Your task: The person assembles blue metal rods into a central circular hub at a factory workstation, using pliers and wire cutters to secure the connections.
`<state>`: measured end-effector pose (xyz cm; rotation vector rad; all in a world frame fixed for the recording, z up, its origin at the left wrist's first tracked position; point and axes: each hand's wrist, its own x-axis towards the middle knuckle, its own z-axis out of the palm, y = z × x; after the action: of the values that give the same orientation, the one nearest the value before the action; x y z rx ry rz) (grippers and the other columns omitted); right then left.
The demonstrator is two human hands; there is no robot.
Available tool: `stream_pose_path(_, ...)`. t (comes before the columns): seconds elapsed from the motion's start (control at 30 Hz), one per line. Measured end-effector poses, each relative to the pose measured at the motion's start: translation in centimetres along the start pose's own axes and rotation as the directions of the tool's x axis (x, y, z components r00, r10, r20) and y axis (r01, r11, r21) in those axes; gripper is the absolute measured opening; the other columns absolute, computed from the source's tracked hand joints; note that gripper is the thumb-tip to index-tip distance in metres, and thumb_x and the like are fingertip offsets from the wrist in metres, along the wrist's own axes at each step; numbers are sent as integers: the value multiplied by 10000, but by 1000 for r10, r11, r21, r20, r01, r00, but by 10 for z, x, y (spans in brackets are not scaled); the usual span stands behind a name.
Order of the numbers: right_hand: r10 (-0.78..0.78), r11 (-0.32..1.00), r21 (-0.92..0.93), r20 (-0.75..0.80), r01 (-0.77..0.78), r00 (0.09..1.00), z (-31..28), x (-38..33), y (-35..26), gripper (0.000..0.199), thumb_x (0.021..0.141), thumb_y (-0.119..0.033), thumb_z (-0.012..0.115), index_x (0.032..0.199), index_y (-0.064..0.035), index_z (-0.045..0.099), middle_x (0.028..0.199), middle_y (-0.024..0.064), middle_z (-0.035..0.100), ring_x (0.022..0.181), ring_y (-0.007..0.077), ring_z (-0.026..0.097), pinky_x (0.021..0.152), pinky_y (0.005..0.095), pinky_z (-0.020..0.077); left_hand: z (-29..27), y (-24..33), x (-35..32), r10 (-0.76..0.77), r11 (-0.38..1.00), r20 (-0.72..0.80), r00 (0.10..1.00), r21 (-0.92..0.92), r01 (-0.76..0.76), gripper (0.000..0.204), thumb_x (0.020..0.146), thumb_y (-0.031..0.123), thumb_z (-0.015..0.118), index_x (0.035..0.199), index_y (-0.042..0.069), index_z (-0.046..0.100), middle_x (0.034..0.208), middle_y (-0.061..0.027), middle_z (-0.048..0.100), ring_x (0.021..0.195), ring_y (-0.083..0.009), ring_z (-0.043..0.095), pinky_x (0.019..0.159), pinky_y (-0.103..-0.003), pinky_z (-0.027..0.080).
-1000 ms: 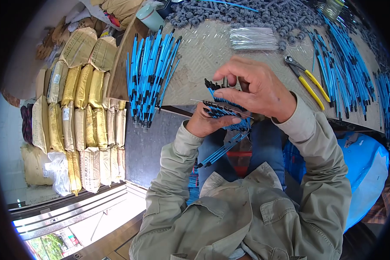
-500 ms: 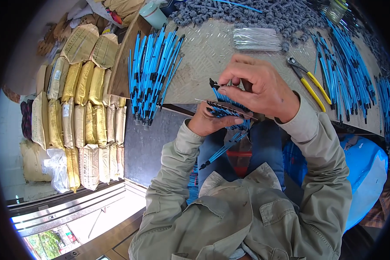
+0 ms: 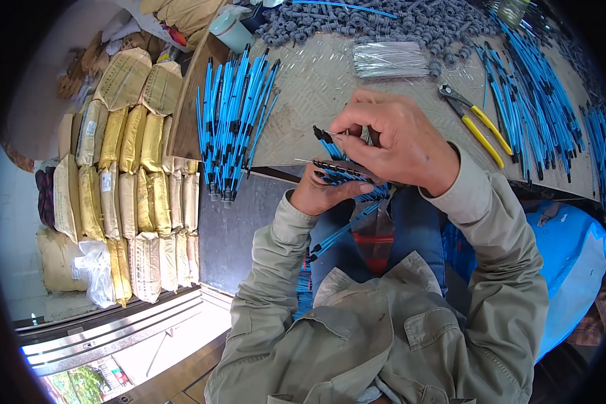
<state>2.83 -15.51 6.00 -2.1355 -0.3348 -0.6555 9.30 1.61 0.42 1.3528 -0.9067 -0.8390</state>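
Observation:
My left hand [image 3: 318, 195] is closed around a bundle of thin blue rods with black ends [image 3: 343, 176], held over my lap at the table's front edge. A thin metal piece pokes out past its black ends on the left. Just above, my right hand [image 3: 404, 138] has thumb and forefinger pinched together by the black tip of a blue rod [image 3: 320, 133] that stands out from the bundle. A fine metal pin seems to lie in that pinch. The rest of its fingers are curled and hide their contents. More blue rods [image 3: 337, 239] hang below my left hand.
On the table [image 3: 303, 101] lie a stack of metal pins [image 3: 390, 60], grey plastic fittings [image 3: 357, 23], yellow-handled pliers [image 3: 477, 126], and blue rods heaped at left [image 3: 236, 121] and right [image 3: 535, 101]. A pale green cup [image 3: 231, 30] stands far left. Stacked sacks [image 3: 131, 135] fill the left side.
My right hand has shifted slightly, its pinch still by the black rod tip. The bundle in my left hand is tilted a little differently. The whole view has moved slightly.

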Motion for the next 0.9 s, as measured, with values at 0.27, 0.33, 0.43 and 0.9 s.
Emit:
stream_pose_path(0.27, -14, 999, -28, 42, 15, 999, -4, 3, 2, 104, 741, -98, 670, 818, -36, 636, 707, 78, 544, 599, 213, 550, 527, 314, 407, 3, 5, 4, -7, 1000, 49, 999, -22, 8, 179, 771, -2, 690, 948, 2, 667, 908, -69, 683, 882, -138, 627, 789, -284, 502)
stream_pose_path(0.33, -6, 998, -66, 51, 9, 999, -4, 4, 3, 119, 739, -111, 676, 824, -39, 635, 705, 76, 539, 602, 215, 548, 527, 319, 407, 4, 5, 4, 8, 998, 41, 999, -66, -5, 185, 772, -8, 685, 955, 1, 663, 913, -76, 682, 893, -149, 630, 796, -296, 506)
stream_pose_path(0.43, -6, 1000, -30, 32, 7, 999, -1, 5, 2, 131, 739, -118, 679, 840, -48, 635, 701, 73, 531, 603, 211, 545, 527, 320, 406, 4, 4, 4, -30, 997, 33, 999, -66, 32, 192, 776, -10, 679, 967, 1, 657, 918, -82, 681, 899, -160, 632, 803, -304, 509)
stream_pose_path(0.9, -15, 999, -32, -28, 14, 1000, 4, 4, 4, 131, 735, -101, 678, 848, -70, 619, 700, 59, 517, 582, 187, 531, 517, 305, 405, 6, 2, 6, -21, 998, 41, 999, -60, 23, 221, 782, -15, 671, 1001, 0, 648, 944, -90, 681, 910, -170, 632, 815, -307, 510)
